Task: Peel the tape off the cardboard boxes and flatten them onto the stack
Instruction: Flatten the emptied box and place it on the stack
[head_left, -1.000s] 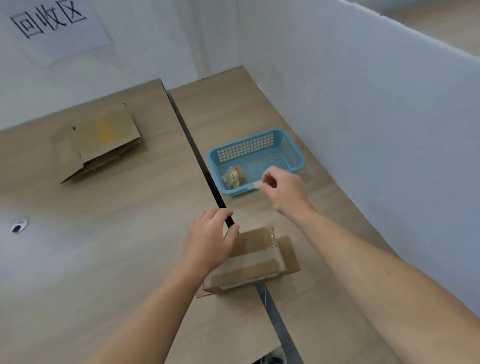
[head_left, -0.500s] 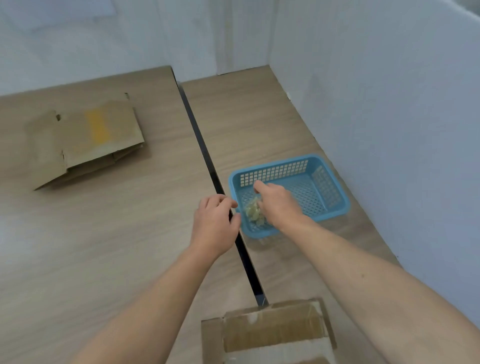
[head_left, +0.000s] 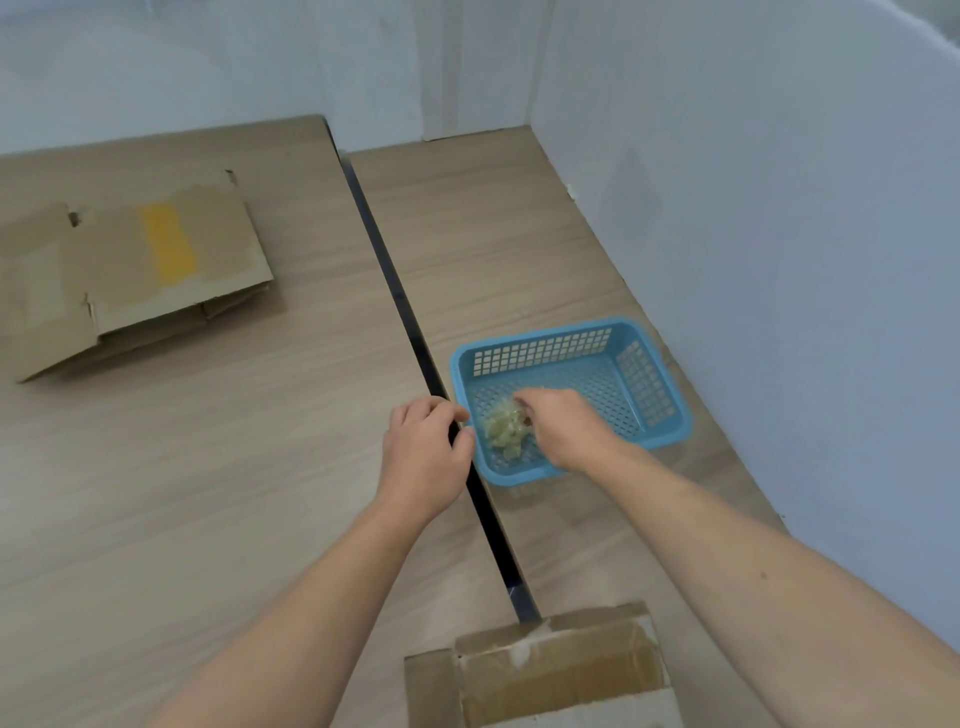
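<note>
Evenly and softly lit from above, without hard glare. Washed pale and bluish across the partition wall (head_left: 779, 234) at right. Faintly shadowed on the bench (head_left: 208, 493) along the near edge of the flattened cardboard stack (head_left: 156, 270) and beneath the blue basket (head_left: 540, 356). Bowed by the wide lens toward the edges, with forearms (head_left: 779, 597) stretched large at the near rim. Slightly soft throughout.

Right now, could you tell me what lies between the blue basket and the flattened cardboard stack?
In the head view, only bare tabletop and the dark seam between the two tables lie between the basket and the stack.
</note>
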